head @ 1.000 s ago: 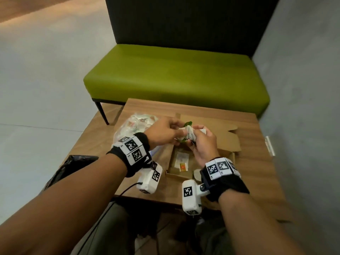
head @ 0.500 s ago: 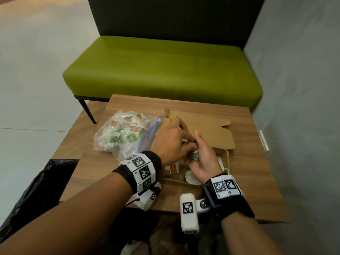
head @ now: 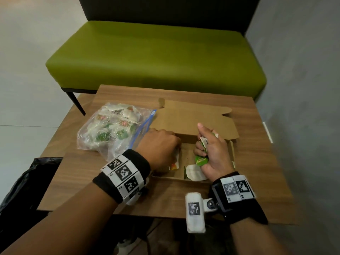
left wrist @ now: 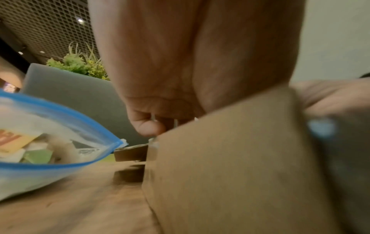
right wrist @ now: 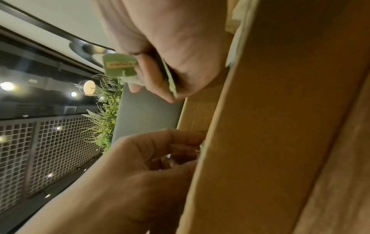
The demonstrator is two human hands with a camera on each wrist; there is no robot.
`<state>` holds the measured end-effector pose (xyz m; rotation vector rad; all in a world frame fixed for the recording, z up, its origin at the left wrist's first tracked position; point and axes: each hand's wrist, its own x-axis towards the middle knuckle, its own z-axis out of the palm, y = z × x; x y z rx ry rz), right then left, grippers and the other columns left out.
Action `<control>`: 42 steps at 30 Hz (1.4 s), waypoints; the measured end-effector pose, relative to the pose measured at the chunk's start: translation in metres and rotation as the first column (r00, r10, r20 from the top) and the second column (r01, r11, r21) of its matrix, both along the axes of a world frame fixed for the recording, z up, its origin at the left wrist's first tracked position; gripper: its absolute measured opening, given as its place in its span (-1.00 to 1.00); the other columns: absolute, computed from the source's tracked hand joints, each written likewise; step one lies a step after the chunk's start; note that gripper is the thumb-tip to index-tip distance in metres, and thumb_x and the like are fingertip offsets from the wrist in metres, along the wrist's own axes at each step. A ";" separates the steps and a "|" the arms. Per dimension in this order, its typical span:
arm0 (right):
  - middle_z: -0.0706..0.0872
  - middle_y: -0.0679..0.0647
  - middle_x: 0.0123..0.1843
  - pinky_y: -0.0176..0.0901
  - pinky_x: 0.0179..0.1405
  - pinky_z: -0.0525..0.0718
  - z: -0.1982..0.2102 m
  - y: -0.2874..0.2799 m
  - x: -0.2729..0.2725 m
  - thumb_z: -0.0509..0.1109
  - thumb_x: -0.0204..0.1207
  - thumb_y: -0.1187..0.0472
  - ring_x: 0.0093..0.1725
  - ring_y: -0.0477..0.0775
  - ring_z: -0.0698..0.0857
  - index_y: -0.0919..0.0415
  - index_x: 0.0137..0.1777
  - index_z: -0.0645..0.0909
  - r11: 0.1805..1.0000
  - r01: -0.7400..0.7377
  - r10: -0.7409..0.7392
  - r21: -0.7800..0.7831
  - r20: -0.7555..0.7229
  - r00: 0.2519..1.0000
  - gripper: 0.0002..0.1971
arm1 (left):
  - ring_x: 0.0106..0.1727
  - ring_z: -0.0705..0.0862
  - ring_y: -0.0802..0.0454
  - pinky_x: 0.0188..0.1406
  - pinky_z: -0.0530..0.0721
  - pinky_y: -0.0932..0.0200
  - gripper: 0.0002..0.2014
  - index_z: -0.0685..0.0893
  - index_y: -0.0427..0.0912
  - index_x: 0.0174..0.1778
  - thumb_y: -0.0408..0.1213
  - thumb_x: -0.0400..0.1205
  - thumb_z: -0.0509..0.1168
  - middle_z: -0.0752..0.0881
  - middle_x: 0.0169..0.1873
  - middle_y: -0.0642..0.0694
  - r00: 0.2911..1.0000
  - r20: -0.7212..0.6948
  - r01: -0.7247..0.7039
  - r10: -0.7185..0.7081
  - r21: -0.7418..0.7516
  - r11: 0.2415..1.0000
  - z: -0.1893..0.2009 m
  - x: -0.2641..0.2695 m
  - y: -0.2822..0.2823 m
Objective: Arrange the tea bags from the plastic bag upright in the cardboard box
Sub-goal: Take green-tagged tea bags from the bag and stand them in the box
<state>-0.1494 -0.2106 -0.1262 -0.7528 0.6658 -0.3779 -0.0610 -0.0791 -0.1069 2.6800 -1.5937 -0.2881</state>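
An open cardboard box sits on the wooden table, its lid folded back. My left hand reaches into the box's left side, and its curled fingers pinch thin white tea bag edges there. An orange-marked tea bag stands below that hand. My right hand grips a bunch of green-tagged tea bags over the box's right half; the green tag hangs from its fingers. A white tea bag lies flat in the box. The plastic bag of tea bags lies to the left.
A green bench stands just beyond the table. A black bin bag hangs off the table's left front edge. A grey wall runs close along the right. The plastic bag's blue zip edge touches the box's left side.
The hands, joined over the box before, have parted. My left hand dropped into the box's left side with tea bags; my right stays at the right with the rest.
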 end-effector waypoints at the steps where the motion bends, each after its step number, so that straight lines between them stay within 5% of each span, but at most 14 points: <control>1: 0.50 -0.03 -0.42 -0.36 -0.77 0.31 0.000 0.000 0.000 0.52 0.52 0.27 -0.65 -0.17 0.38 0.12 -0.20 0.48 1.000 -0.001 0.001 -0.001 0.013 1.000 -0.76 | 0.11 0.67 -0.10 0.11 0.57 -0.03 -0.72 0.66 0.03 0.26 -0.10 0.65 0.25 0.68 0.11 -0.01 0.999 0.031 0.017 -0.017 0.004 1.000 -0.002 -0.001 -0.002; 7: 0.57 -0.04 -0.40 -0.36 -0.70 0.45 0.007 -0.005 0.005 0.51 0.53 0.35 -0.58 -0.17 0.47 0.12 -0.21 0.53 0.998 -0.054 0.054 -0.042 0.009 0.998 -0.78 | 0.10 0.65 -0.08 0.03 0.55 -0.01 -0.73 0.64 0.03 0.29 -0.18 0.66 0.26 0.65 0.10 -0.02 1.000 -0.028 0.005 -0.005 -0.025 1.000 -0.004 0.004 -0.004; 11: 0.67 -0.03 -0.32 -0.21 -0.44 0.77 0.016 -0.014 0.010 0.46 0.55 0.46 -0.39 -0.14 0.67 0.17 -0.16 0.59 0.994 -0.065 0.070 -0.087 0.053 0.996 -0.81 | -0.14 0.53 0.08 -0.21 0.45 0.13 -0.84 0.74 0.06 0.09 -0.16 0.61 0.38 0.53 -0.16 0.08 0.971 -0.226 -0.135 0.081 -0.236 0.962 0.003 0.016 0.002; 14: 0.64 0.02 -0.31 -0.32 -0.55 0.65 0.020 -0.020 0.010 0.42 0.53 0.54 -0.44 -0.14 0.64 0.17 -0.18 0.59 0.985 -0.071 0.080 -0.158 0.053 0.995 -0.75 | -0.22 0.56 0.19 -0.26 0.47 0.17 -0.89 0.77 -0.01 -0.04 -0.11 0.57 0.46 0.65 -0.20 0.07 0.927 -0.335 -0.302 0.172 -0.389 0.871 0.010 0.022 0.004; 17: 0.61 0.03 -0.29 -0.39 -0.66 0.47 0.020 -0.021 0.006 0.40 0.52 0.56 -0.45 -0.16 0.56 0.17 -0.20 0.63 0.969 -0.105 0.112 -0.223 0.021 0.993 -0.74 | -0.23 0.74 0.07 -0.17 0.75 -0.05 -0.94 0.75 0.02 -0.13 -0.12 0.56 0.48 0.75 -0.23 0.03 0.822 -0.519 -0.497 0.233 -0.455 0.739 0.008 0.022 0.006; 23: 0.71 0.08 -0.19 -0.38 -0.67 0.44 0.017 -0.018 -0.003 0.44 0.57 0.45 -0.39 -0.14 0.59 0.13 -0.18 0.72 0.921 -0.163 0.140 -0.352 -0.092 0.986 -0.79 | -0.28 0.83 -0.16 -0.20 0.82 -0.29 -0.91 0.68 -0.20 -0.13 -0.32 0.59 0.48 0.68 -0.25 -0.10 0.536 -0.830 -0.780 0.157 -0.415 0.468 0.007 0.003 0.004; 28: 0.76 0.07 -0.23 -0.36 -0.71 0.39 0.020 -0.014 -0.007 0.51 0.58 0.28 -0.51 -0.18 0.56 0.18 0.02 0.74 0.912 -0.139 0.121 -0.387 -0.071 0.990 -0.94 | -0.32 0.84 -0.03 -0.15 0.81 -0.27 -0.85 0.64 -0.12 -0.15 -0.18 0.57 0.48 0.82 -0.28 -0.04 0.559 -0.805 -0.751 0.198 -0.391 0.531 0.009 -0.008 -0.006; 34: 0.82 0.13 -0.11 -0.30 -0.62 0.47 0.018 -0.011 -0.002 0.60 0.51 0.17 -0.29 -0.01 0.68 0.09 -0.01 0.76 0.835 -0.117 0.050 -0.538 -0.138 0.989 -0.89 | -0.33 0.83 0.03 -0.22 0.82 -0.11 -0.87 0.63 -0.16 -0.10 -0.25 0.60 0.46 0.76 -0.32 -0.01 0.618 -0.761 -0.715 0.197 -0.439 0.544 0.017 -0.013 -0.017; 37: 0.83 0.11 -0.07 -0.29 -0.55 0.53 0.018 -0.011 -0.002 0.61 0.50 0.15 -0.20 0.00 0.70 0.08 -0.05 0.71 0.820 -0.141 0.045 -0.555 -0.184 0.982 -0.87 | -0.29 0.83 0.00 -0.23 0.84 -0.03 -0.86 0.65 -0.18 0.04 -0.30 0.62 0.44 0.79 -0.21 -0.12 0.582 -0.797 -0.740 0.163 -0.436 0.513 0.022 -0.015 -0.024; 42: 0.79 0.13 -0.09 -0.32 -0.60 0.48 0.017 -0.011 0.000 0.60 0.51 0.20 -0.21 0.02 0.65 0.10 -0.10 0.68 0.831 -0.127 0.033 -0.542 -0.180 0.983 -0.87 | -0.11 0.83 -0.27 -0.06 0.81 -0.28 -0.84 0.72 -0.16 0.09 -0.28 0.61 0.46 0.79 -0.09 -0.25 0.476 -0.877 -0.766 0.066 -0.377 0.521 0.023 -0.011 -0.025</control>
